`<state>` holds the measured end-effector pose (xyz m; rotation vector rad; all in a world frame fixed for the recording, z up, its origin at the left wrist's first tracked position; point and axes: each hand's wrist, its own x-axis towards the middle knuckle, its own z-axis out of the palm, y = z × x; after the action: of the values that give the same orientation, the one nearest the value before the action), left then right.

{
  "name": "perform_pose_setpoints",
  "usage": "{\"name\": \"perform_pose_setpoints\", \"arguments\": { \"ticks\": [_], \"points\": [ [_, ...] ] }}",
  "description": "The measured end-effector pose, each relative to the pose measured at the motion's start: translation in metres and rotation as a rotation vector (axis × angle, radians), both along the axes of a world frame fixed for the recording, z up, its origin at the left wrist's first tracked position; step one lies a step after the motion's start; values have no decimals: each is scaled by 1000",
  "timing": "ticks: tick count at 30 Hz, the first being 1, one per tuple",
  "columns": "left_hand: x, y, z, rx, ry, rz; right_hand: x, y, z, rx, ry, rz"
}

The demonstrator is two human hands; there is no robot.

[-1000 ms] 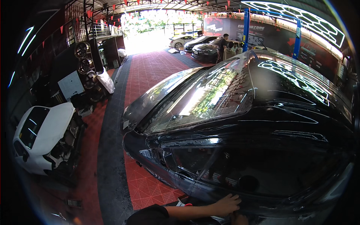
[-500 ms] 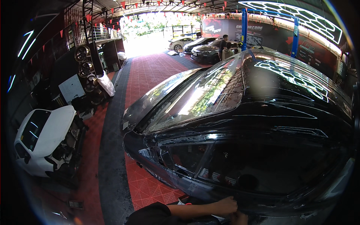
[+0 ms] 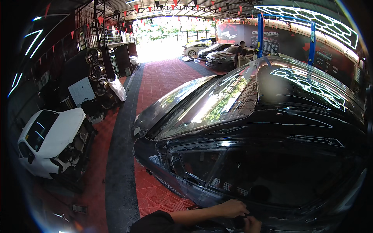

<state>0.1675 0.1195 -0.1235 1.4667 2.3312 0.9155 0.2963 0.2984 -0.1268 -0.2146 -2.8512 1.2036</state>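
Observation:
The dark car (image 3: 217,155) stands right in front of me, its side window (image 3: 268,174) above my hands. My left hand (image 3: 232,208) comes from the lower left, at the door (image 3: 206,194) below that window, its fingers bent and closed. Close beside it, at the bottom edge, my right hand (image 3: 252,225) has curled fingers. Between the hands is a small dark shape (image 3: 239,222), too dim to name. What either hand grips is hidden against the dark door.
A white car with an exposed front (image 3: 64,136) stands at left. Wheels (image 3: 95,72) hang by a post (image 3: 107,50). Several cars (image 3: 223,58) and two people (image 3: 241,54) are farther back, near blue lift posts (image 3: 260,37). Red and black tiles (image 3: 159,77) cover the floor.
The whole view has shifted slightly, so the scene sits further right. My hands have drawn slightly apart, and a dark shape shows between them.

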Motion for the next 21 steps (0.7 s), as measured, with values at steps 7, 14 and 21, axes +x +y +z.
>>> {"name": "perform_pose_setpoints", "arguments": {
  "ticks": [7, 14, 21],
  "points": [
    [-9, -7, 9, 66, -121, -98, 1, -2, -1, -170, 50, -57],
    [-14, -11, 7, 141, -166, -113, 3, 1, -19, -298, 15, -108],
    [-16, -15, 9, 165, -141, -158, 3, -2, -39, -415, 80, -150]
  ]
}}
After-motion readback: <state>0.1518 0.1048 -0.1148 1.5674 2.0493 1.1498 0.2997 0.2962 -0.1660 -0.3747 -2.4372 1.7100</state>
